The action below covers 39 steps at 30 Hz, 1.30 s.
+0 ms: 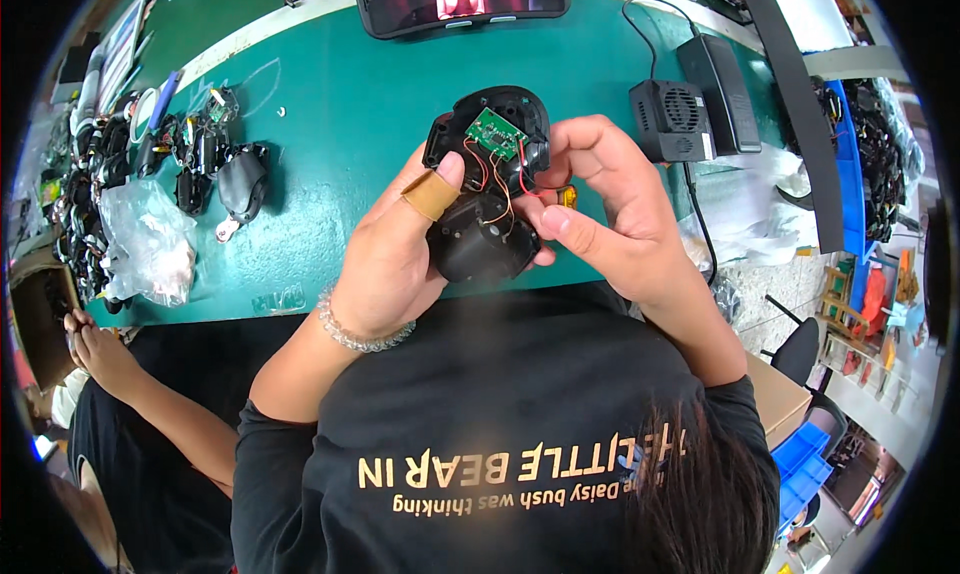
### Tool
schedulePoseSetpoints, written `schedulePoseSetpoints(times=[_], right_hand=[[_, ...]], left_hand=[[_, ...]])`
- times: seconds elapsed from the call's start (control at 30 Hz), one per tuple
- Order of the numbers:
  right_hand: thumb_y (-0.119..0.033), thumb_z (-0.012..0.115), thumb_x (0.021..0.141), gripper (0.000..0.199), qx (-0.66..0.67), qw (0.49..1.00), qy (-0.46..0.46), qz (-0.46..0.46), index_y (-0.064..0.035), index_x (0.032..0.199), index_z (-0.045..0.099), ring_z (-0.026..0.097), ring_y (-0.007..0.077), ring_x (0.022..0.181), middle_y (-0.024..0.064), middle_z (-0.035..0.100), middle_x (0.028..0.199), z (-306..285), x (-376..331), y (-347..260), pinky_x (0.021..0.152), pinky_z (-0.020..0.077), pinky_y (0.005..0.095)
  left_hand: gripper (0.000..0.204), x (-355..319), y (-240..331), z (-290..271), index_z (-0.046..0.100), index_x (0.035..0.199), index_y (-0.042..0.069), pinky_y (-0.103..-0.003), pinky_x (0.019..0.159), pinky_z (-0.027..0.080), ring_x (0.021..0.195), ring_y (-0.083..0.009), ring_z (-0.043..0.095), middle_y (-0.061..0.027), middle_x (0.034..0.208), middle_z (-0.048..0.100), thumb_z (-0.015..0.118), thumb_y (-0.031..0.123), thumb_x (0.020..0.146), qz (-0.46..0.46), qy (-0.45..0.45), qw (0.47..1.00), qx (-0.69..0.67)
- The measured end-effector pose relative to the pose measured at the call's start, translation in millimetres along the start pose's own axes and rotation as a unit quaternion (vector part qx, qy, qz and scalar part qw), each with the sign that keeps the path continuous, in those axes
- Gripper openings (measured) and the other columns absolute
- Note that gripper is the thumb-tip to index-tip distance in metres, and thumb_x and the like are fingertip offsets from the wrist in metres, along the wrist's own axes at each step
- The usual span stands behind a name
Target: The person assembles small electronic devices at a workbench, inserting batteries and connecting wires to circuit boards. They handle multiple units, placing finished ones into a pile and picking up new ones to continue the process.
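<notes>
An opened black plastic housing is held up over the bench's near edge, its two halves one above the other. Inside the upper half lies a green circuit board. Thin red and orange wires run from the board toward the lower half. My left hand is closed around the housing's left side, with a tan cover on the thumb. On the right side, my right hand pinches a small yellow-wrapped part with a red wire beside it. The fingers partly hide that part.
A phone stands at the back of the green bench. To the left are a clear plastic bag, a black rounded housing and piled black parts. A black vented device and power adapter sit right. Another person's hand is lower left.
</notes>
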State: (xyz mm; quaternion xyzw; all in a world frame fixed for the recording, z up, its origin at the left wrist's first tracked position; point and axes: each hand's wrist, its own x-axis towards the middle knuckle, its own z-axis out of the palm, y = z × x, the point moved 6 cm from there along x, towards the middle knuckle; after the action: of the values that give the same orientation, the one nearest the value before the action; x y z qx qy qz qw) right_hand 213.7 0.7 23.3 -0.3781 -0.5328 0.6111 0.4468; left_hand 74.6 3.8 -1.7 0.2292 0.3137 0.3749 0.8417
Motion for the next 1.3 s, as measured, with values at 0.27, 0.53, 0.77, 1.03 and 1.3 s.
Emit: schedulePoseSetpoints(times=[0.27, 0.53, 0.77, 1.03, 1.3], right_hand=[[-0.01, 0.059, 0.093, 0.025, 0.077, 0.992, 0.004, 0.099, 0.0013, 0.113, 0.049, 0.055, 0.0083, 0.071, 0.0055, 0.058, 0.085, -1, 7, 18, 0.06, 0.0478, 0.0235], [-0.017, 0.061, 0.091, 0.016, 0.079, 0.98, 0.137, 0.124, -0.008, 0.103, 0.056, 0.045, 0.0019, 0.063, -0.0037, 0.057, 0.08, -12, 5, 24, 0.054, 0.0352, 0.0174], [-0.019, 0.059, 0.092, 0.024, 0.079, 0.981, 0.159, 0.078, -0.0068, 0.111, 0.053, 0.047, 0.002, 0.064, -0.0026, 0.06, 0.084, -14, 5, 15, 0.054, 0.0359, 0.0176], [-0.018, 0.057, 0.093, 0.032, 0.125, 0.973, 0.184, 0.061, -0.0042, 0.12, 0.047, 0.058, 0.0083, 0.079, 0.0038, 0.063, 0.097, -15, -2, 11, 0.063, 0.0461, 0.0223], [-0.009, 0.049, 0.093, 0.034, 0.148, 0.979, 0.143, -0.011, 0.0005, 0.125, 0.042, 0.06, 0.0137, 0.084, 0.0093, 0.063, 0.103, -17, -5, 12, 0.072, 0.0489, 0.0289]], left_hand=[[0.049, -1, -14, 3, 0.045, 0.126, 0.0, -0.038, 0.066, 0.058, 0.08, -0.0331, 0.068, -0.0216, 0.1, 0.062, 0.035, 0.041, 0.102, -0.077, -0.07, 0.994, -0.033], [0.043, -3, -29, -2, 0.037, 0.131, 0.009, -0.035, 0.062, 0.056, 0.075, -0.0327, 0.067, -0.0281, 0.102, 0.06, 0.042, 0.037, 0.1, -0.151, -0.136, 0.979, -0.016], [0.037, -10, -19, 3, 0.039, 0.125, 0.005, -0.029, 0.058, 0.047, 0.065, -0.0217, 0.062, -0.0234, 0.091, 0.063, 0.048, 0.029, 0.098, -0.124, -0.17, 0.96, 0.187], [0.048, -9, -9, -3, 0.042, 0.13, 0.005, -0.024, 0.057, 0.042, 0.068, -0.0146, 0.056, -0.0102, 0.092, 0.06, 0.063, 0.023, 0.09, -0.023, -0.07, 0.983, 0.171], [0.066, -10, -7, -12, 0.036, 0.141, 0.009, -0.023, 0.059, 0.04, 0.07, -0.0115, 0.054, -0.007, 0.094, 0.059, 0.07, 0.014, 0.085, -0.015, -0.013, 0.984, 0.179]])
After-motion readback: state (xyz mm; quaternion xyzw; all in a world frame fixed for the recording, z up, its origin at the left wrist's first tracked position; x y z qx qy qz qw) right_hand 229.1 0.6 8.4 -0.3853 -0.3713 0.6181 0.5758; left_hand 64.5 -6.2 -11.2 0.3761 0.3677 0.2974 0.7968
